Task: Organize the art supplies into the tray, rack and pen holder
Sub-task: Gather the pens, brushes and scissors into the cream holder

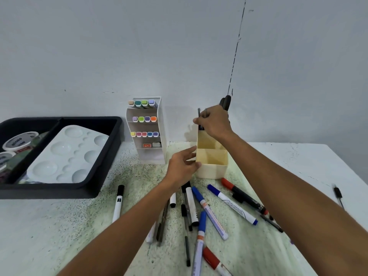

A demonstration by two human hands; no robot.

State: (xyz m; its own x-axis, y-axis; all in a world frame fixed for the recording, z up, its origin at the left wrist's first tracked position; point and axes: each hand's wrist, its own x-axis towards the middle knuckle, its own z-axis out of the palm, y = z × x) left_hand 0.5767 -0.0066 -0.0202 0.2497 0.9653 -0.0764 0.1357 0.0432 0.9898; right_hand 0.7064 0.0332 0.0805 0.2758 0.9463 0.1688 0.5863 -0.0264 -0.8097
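Note:
A cream pen holder with two compartments stands mid-table. My right hand is above its rear compartment, shut on a thin dark pen whose lower end is inside that compartment. My left hand rests open against the holder's left side. Several markers and pens lie scattered on the table in front. A white rack holding rows of coloured markers stands left of the holder. A black tray at the left holds a white palette and paint jars.
The table meets a pale wall right behind the rack and holder. A dark scissors handle sticks up behind my right hand. One black-capped marker lies alone near the tray. A small black pen lies by the table's right edge.

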